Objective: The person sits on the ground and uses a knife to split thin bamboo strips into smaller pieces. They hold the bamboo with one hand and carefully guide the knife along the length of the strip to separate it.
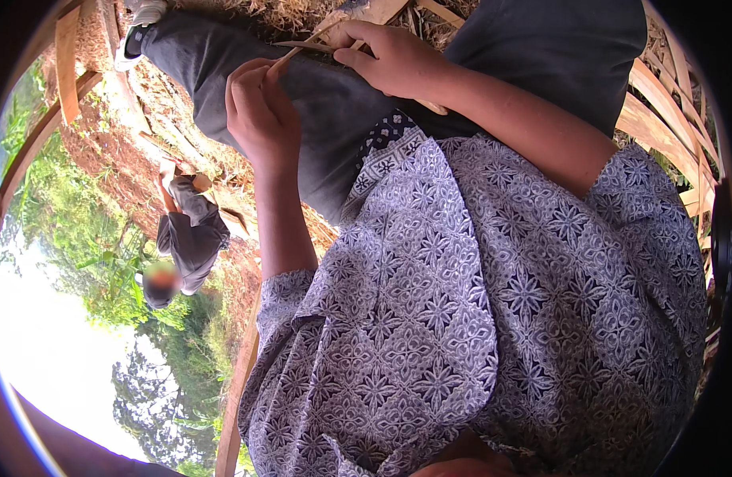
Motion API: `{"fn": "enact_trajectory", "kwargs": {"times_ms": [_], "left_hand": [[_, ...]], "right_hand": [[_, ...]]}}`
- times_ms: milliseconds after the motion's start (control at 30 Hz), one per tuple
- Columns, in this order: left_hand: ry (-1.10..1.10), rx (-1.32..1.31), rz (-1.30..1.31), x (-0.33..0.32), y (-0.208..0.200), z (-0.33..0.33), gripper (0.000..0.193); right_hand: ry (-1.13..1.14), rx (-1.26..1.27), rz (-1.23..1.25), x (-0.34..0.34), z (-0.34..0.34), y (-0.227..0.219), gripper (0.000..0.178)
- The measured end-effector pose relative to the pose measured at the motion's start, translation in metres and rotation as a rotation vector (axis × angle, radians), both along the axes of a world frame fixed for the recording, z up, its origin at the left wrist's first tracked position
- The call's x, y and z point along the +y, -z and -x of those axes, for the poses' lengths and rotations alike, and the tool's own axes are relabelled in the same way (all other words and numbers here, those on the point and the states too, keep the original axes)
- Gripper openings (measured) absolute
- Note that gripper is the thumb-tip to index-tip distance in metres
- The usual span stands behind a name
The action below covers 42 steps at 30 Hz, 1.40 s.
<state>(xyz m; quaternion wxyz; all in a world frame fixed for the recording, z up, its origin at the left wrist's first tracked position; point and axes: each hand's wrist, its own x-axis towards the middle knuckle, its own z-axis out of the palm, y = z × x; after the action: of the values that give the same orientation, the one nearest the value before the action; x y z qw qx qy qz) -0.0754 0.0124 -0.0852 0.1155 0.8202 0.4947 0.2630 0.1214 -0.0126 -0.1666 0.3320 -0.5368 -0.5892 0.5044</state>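
My left hand [262,111] is closed, pinching a thin pale strip of wood or bamboo [306,44] that slants up toward my right hand. The fingers of my right hand [386,60] are bent round a slim tool that looks like a long-handled knife. Its narrow pointed blade [306,47] reaches left and crosses the strip. A pale wooden handle end [433,106] shows below my right forearm; the middle of the tool is hidden by my hand. Both hands are above my lap, over dark trousers [334,119].
Wood shavings and a flat wooden piece [374,11] lie beyond my hands. Long split strips [668,111] are heaped on the right. At the left, another person [192,230] sits on the brown ground, apart from me. Wooden poles [237,389] and green plants stand around.
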Motion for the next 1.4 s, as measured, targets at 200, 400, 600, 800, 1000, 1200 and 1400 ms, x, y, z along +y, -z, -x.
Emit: {"fn": "enact_trajectory", "kwargs": {"times_ms": [200,400,600,800,1000,1200,1400], "left_hand": [[-0.008,-0.040,-0.014,0.000,0.002,0.000,0.005],[-0.018,-0.036,-0.010,0.002,0.000,-0.003,0.008],[-0.023,-0.018,-0.019,0.002,0.002,-0.001,0.012],[-0.020,-0.003,-0.027,0.005,0.003,-0.001,0.012],[-0.076,-0.006,-0.006,0.002,0.003,0.001,0.010],[-0.035,-0.004,-0.005,0.003,0.003,0.000,0.013],[-0.019,-0.008,-0.010,0.002,0.003,0.001,0.012]], "right_hand": [[-0.026,0.055,0.375,0.004,-0.013,-0.014,0.022],[0.005,0.179,0.254,0.005,0.003,-0.037,0.021],[-0.028,0.167,0.301,0.005,0.004,-0.037,0.021],[0.011,0.080,0.055,0.003,0.007,-0.015,0.021],[0.033,-0.029,0.237,-0.006,-0.003,0.032,0.024],[-0.022,0.188,0.393,0.007,0.004,-0.036,0.022],[0.005,0.117,0.038,0.007,0.009,-0.017,0.023]]}}
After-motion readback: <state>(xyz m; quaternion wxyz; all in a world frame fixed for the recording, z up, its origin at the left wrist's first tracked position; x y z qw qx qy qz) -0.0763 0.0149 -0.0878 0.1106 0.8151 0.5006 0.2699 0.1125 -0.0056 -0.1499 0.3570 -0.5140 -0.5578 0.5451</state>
